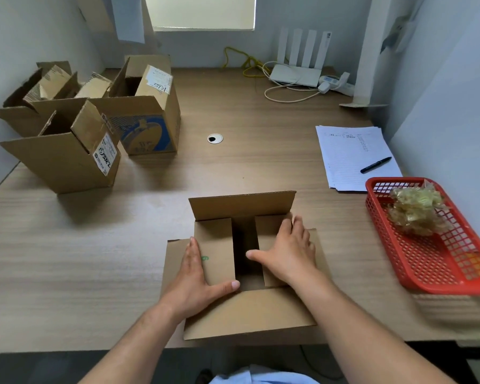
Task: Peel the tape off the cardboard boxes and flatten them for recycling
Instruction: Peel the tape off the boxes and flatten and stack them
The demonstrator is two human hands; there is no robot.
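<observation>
A small brown cardboard box [250, 309] stands open at the desk's front edge, its far flap upright and its near flap folded toward me. My left hand [198, 275] lies with straight fingers along the left inner flap, thumb reaching across the flap's near edge. My right hand [287, 250] presses flat on the right inner flap, thumb pointing into the dark gap between the flaps. No tape shows on this box.
Several opened cardboard boxes [75, 153] stand at the desk's back left. A red plastic basket [438, 261] at the right holds a wad of peeled tape [416, 212]. Behind it lie papers [352, 159] with a black pen [376, 165]. A router [297, 74] and cables sit at the back.
</observation>
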